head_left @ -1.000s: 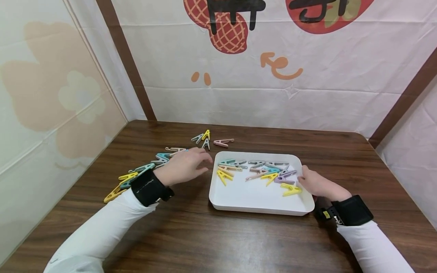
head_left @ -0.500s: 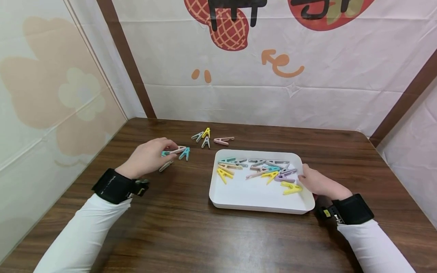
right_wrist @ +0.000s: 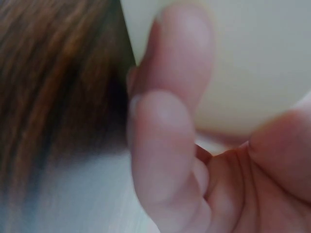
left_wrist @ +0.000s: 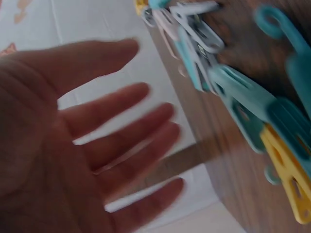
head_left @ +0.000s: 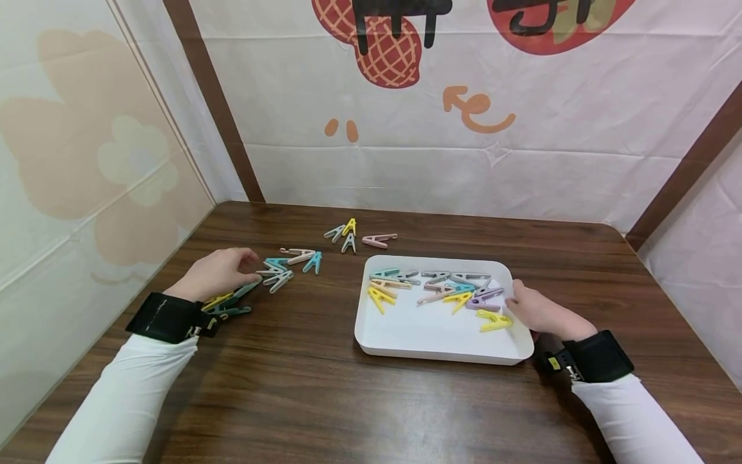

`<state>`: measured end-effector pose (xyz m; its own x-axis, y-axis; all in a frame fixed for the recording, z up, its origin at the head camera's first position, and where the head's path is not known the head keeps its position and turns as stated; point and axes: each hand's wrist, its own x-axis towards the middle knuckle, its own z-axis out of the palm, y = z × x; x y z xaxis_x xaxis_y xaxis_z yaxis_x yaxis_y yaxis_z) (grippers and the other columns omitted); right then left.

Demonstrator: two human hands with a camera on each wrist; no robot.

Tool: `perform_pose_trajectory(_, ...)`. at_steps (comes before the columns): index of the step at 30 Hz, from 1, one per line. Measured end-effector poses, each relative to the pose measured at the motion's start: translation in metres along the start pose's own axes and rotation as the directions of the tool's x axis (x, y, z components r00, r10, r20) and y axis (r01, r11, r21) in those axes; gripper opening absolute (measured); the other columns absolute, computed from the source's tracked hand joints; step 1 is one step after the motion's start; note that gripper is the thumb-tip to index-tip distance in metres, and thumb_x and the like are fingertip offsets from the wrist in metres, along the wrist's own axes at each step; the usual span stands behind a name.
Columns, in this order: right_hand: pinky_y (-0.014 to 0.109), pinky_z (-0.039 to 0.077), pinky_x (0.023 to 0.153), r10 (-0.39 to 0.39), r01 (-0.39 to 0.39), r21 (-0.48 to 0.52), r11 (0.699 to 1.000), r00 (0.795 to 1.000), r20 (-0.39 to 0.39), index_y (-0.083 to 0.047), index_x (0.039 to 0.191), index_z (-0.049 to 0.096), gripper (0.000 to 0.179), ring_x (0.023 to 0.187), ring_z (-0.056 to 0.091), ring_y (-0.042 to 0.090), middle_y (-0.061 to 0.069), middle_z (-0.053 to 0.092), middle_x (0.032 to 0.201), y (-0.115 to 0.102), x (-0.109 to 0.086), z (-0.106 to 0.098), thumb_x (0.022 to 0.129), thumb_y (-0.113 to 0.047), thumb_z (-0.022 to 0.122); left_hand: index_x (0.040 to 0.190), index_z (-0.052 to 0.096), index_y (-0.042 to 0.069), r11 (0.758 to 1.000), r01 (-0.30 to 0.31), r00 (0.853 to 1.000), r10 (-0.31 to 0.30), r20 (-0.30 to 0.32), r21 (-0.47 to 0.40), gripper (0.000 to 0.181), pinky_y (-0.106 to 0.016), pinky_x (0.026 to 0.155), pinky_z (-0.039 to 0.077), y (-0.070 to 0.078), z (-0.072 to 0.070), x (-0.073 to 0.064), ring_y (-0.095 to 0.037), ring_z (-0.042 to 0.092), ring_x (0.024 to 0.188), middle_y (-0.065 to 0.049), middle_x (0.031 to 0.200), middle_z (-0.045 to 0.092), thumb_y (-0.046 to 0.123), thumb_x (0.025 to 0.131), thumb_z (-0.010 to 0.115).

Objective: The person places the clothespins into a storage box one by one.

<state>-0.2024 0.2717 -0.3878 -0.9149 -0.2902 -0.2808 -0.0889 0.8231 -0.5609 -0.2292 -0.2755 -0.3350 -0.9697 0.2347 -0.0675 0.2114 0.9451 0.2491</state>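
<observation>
Well, at centre left the left hand (head_left: pixel 214 274), fingers apart, hovers by overlapping clothes pegs (left_wrist: pixel 243 88) that might snag if grabbed together; right of centre, the right hand (head_left: pixel 539 312) grips the tray (head_left: pixel 429 336), whose loose pegs (head_left: pixel 460 298) a tilt could spill.

The head camera peers forward and down from behind the left hand (head_left: pixel 216 276) and right hand (head_left: pixel 539 312), well back, catching the white tray (head_left: pixel 426 332). The 2 wrist cameras look along palm and fingers from close up; head and left share clothespins (left_wrist: pixel 245 87) by the left hand, head and right the gripped tray.
</observation>
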Motion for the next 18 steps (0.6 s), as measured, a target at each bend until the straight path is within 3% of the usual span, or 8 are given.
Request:
perform_pose_trajectory(3, 0.036, 0.049, 0.044, 0.005, -0.005, 0.002, 1.000, 1.000, -0.004, 0.022, 0.132, 0.018, 0.046, 0.056, 0.056, 0.021, 0.026, 0.054, 0.092, 0.000, 0.000, 0.000, 0.102, -0.006, 0.038, 0.127, 0.053, -0.008, 0.998, 0.061, 0.994, -0.063, 0.088, 0.031, 0.057, -0.058, 0.082, 0.044, -0.011, 0.004, -0.001, -0.045, 0.055, 0.109, -0.029, 0.122, 0.057, 0.030, 0.089, 0.070)
perform_pose_trajectory(6, 0.036, 0.049, 0.044, 0.006, -0.006, 0.003, 1.000, 1.000, -0.005, 0.022, 0.133, 0.018, 0.047, 0.056, 0.056, 0.021, 0.026, 0.053, 0.092, 0.000, 0.000, 0.000, 0.102, -0.006, 0.039, 0.129, 0.050, -0.011, 0.993, 0.104, 0.986, -0.110, 0.127, 0.054, 0.063, -0.059, 0.082, 0.044, -0.020, 0.007, -0.002, -0.048, 0.053, 0.110, -0.032, 0.124, 0.055, 0.032, 0.087, 0.071)
perform_pose_trajectory(18, 0.036, 0.048, 0.044, 0.000, 0.000, -0.002, 1.000, 1.000, -0.011, 0.022, 0.131, 0.019, 0.045, 0.057, 0.056, 0.020, 0.027, 0.053, 0.093, 0.001, 0.001, 0.001, 0.102, -0.006, 0.038, 0.111, 0.060, -0.007, 0.992, 0.111, 0.989, -0.116, 0.088, 0.065, 0.043, -0.054, 0.073, 0.047, -0.032, 0.018, 0.002, -0.040, 0.059, 0.096, -0.025, 0.106, 0.062, 0.024, 0.084, 0.073)
